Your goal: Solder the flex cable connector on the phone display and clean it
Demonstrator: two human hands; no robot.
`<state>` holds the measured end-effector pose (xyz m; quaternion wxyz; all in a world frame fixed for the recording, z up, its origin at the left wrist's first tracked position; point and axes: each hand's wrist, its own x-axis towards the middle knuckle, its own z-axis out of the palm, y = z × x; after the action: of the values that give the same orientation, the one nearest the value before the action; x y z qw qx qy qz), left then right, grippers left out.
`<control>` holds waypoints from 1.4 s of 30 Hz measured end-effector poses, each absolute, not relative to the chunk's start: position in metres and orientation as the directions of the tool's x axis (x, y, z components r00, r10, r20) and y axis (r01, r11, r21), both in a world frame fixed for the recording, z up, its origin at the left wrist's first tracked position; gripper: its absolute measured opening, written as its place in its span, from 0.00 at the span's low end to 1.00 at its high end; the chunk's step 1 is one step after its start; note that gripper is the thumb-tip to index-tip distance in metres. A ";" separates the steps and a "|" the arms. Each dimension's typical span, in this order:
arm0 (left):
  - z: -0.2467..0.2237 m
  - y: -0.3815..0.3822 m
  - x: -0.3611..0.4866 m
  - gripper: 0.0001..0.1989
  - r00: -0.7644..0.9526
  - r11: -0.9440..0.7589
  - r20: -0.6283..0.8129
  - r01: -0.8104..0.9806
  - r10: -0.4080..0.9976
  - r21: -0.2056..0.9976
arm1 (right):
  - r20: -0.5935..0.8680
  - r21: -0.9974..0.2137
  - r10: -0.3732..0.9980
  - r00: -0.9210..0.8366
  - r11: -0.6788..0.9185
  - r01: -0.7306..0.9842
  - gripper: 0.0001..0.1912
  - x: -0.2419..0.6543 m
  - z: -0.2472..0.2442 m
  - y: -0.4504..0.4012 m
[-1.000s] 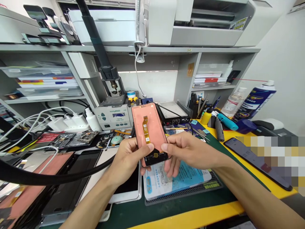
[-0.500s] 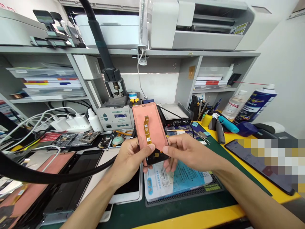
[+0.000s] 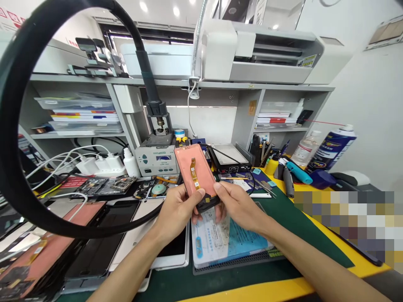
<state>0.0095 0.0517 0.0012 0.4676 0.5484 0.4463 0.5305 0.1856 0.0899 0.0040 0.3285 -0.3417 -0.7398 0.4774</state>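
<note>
Between my two hands a phone screen assembly (image 3: 206,170) is held up, its copper-coloured back facing me and a gold flex cable (image 3: 193,170) running down it. My left hand (image 3: 180,203) grips its lower left corner, thumb pressed on the back near the cable's end. On the lower right edge, my right hand (image 3: 234,203) pinches it, thumb on the face and fingers behind. The black lower end of the assembly tilts towards me. Beneath it lies a blue-and-white printed packet (image 3: 233,239) on a dark perforated mat; the hands cover part of it.
Several phones and tablets, among them a black phone (image 3: 103,239), lie at left under a thick black hose (image 3: 78,230). A soldering station (image 3: 159,159) stands behind. Tweezers (image 3: 266,188), bottles and a spray can (image 3: 330,147) are at right. Part of the right side is pixelated.
The view has tilted upward, bringing more of the hose and ceiling into sight. The screen assembly now leans further back, and my right thumb sits higher on its edge.
</note>
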 end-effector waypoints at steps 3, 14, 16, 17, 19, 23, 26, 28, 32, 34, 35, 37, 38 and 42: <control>0.000 0.052 0.010 0.17 0.064 -0.158 0.160 -0.036 0.985 0.987 | 0.031 -0.993 0.804 -0.594 0.093 0.073 0.31 0.187 0.007 0.095; -0.001 0.056 0.005 0.16 0.043 -0.140 0.147 -0.146 0.988 0.979 | 0.000 -0.997 0.736 -0.677 0.054 0.058 0.22 0.189 0.012 0.090; -0.002 0.057 0.005 0.16 0.045 -0.138 0.147 -0.158 0.988 0.978 | 0.019 -0.994 0.744 -0.667 0.083 0.065 0.21 0.189 0.013 0.088; -0.002 0.057 0.005 0.16 0.047 -0.135 0.144 -0.165 0.988 0.977 | 0.013 -0.995 0.741 -0.672 0.075 0.063 0.20 0.190 0.014 0.087; -0.002 0.058 0.004 0.16 0.055 -0.123 0.135 -0.181 0.989 0.976 | -0.013 -0.998 0.715 -0.699 0.035 0.054 0.21 0.191 0.017 0.086; -0.002 0.059 0.000 0.16 0.085 -0.090 0.110 -0.211 0.990 0.973 | -0.028 -0.999 0.652 -0.757 0.006 0.042 0.22 0.195 0.022 0.086; 0.001 0.059 -0.002 0.16 0.107 -0.066 0.093 -0.231 0.990 0.971 | -0.019 -1.000 0.608 -0.794 -0.010 0.017 0.21 0.199 0.023 0.089; 0.002 0.059 -0.002 0.15 0.116 -0.052 0.083 -0.252 0.990 0.966 | -0.025 -0.999 0.566 -0.824 -0.045 0.000 0.22 0.202 0.022 0.091; 0.004 0.059 -0.001 0.14 0.133 -0.031 0.072 -0.290 0.988 0.957 | -0.009 -0.993 0.553 -0.833 -0.106 -0.060 0.25 0.204 0.023 0.094; 0.003 0.059 0.000 0.13 0.136 -0.033 0.076 -0.298 0.988 0.954 | -0.014 -0.991 0.584 -0.812 -0.117 -0.066 0.28 0.202 0.023 0.093; 0.002 0.059 0.000 0.13 0.136 -0.035 0.079 -0.297 0.988 0.954 | -0.025 -0.992 0.601 -0.799 -0.111 -0.052 0.28 0.200 0.023 0.092; 0.000 0.059 0.002 0.13 0.134 -0.041 0.082 -0.286 0.988 0.957 | -0.041 -0.997 0.647 -0.762 -0.077 -0.012 0.25 0.197 0.021 0.091; -0.001 0.059 0.002 0.13 0.131 -0.046 0.085 -0.278 0.988 0.960 | -0.046 -0.998 0.668 -0.743 -0.060 0.008 0.23 0.195 0.020 0.091; -0.003 0.059 0.009 0.19 0.114 -0.079 0.113 -0.267 0.987 0.960 | -0.048 -0.999 0.699 -0.714 -0.050 0.018 0.22 0.191 0.013 0.090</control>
<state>0.0088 0.0587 -0.0032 0.5680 0.4842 0.3715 0.5521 0.1914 0.0899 0.0133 0.2548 -0.2797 -0.6405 0.6683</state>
